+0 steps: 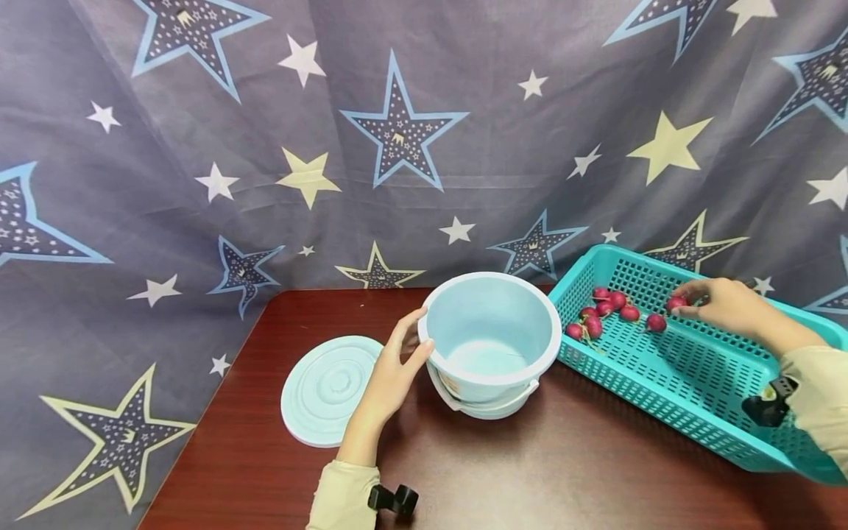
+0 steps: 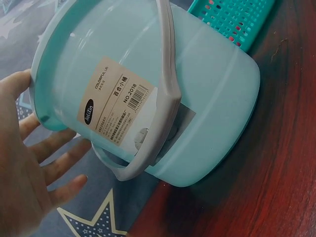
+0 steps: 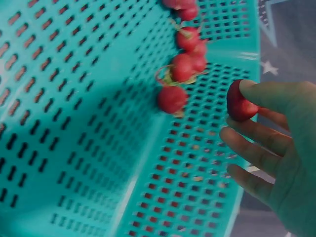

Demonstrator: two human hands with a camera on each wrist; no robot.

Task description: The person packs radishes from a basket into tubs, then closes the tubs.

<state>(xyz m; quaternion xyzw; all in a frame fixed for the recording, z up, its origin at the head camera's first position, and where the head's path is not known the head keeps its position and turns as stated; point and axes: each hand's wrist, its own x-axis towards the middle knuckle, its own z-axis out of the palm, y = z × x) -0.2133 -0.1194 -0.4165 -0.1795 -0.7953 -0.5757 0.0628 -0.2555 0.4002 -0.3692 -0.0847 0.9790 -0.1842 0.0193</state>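
Note:
A light blue bucket [image 1: 490,379] with a white rim stands upright on the table. My left hand [image 1: 384,375] touches its near left rim, the fingers spread and fairly straight. In the left wrist view the bucket's label and lowered grey handle [image 2: 168,98] face that hand [image 2: 29,163]. Over the far side of a turquoise perforated basket [image 1: 636,383], my right hand [image 1: 725,305] pinches a red radish [image 1: 676,303] between thumb and fingers. The right wrist view shows this radish [image 3: 240,101] held above the basket wall. Several other radishes [image 1: 629,313] lie at the basket's left end.
A round pale blue lid [image 1: 331,390] lies flat on the table, left of the bucket. The basket stands close to the bucket's right side. Behind the dark red wooden table [image 1: 218,456] hangs a grey star-patterned cloth [image 1: 265,147].

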